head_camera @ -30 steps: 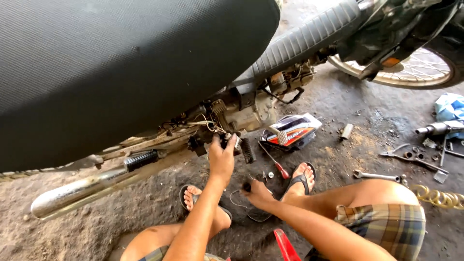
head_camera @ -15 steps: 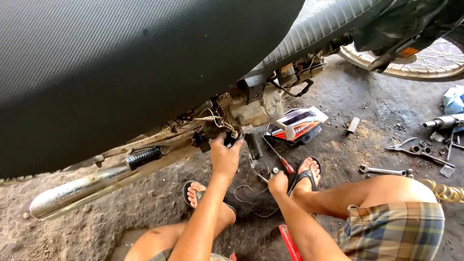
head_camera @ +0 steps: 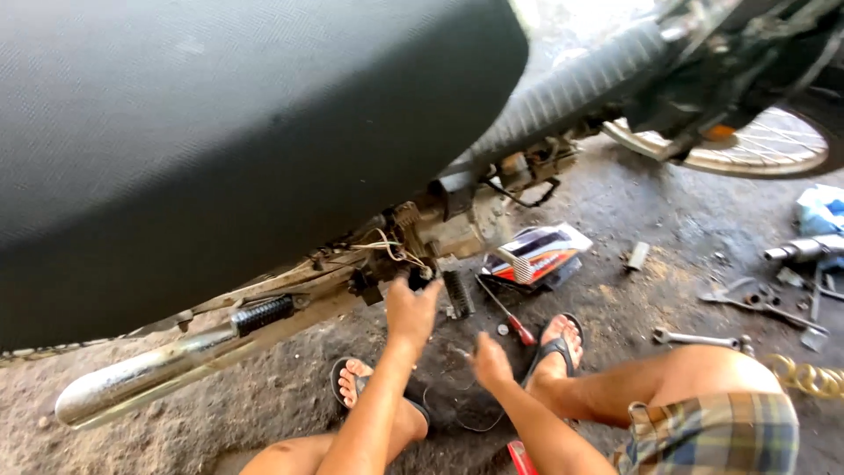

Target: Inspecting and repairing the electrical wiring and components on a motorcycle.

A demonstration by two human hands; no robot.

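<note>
I squat beside a motorcycle with a big black seat (head_camera: 264,132). My left hand (head_camera: 411,308) reaches up under the seat, its fingers closed on a small black part (head_camera: 420,278) just below a bundle of loose wires (head_camera: 391,251). My right hand (head_camera: 491,359) hovers low over the ground between my sandalled feet; it is motion-blurred and its fingers look loosely curled. A red-handled screwdriver (head_camera: 508,315) lies on the ground just right of it, next to a black ribbed foot peg (head_camera: 457,293).
A chrome exhaust pipe (head_camera: 149,378) runs low at the left. A white, red and blue side panel (head_camera: 536,255) lies on the concrete. A wrench (head_camera: 699,339), grey metal tools (head_camera: 756,295) and a yellow coil (head_camera: 804,374) lie at the right. The spoked wheel (head_camera: 747,149) is behind them.
My right hand has left the spot by my right foot and moved left and up, toward the left hand. The left hand stays on the black part.
</note>
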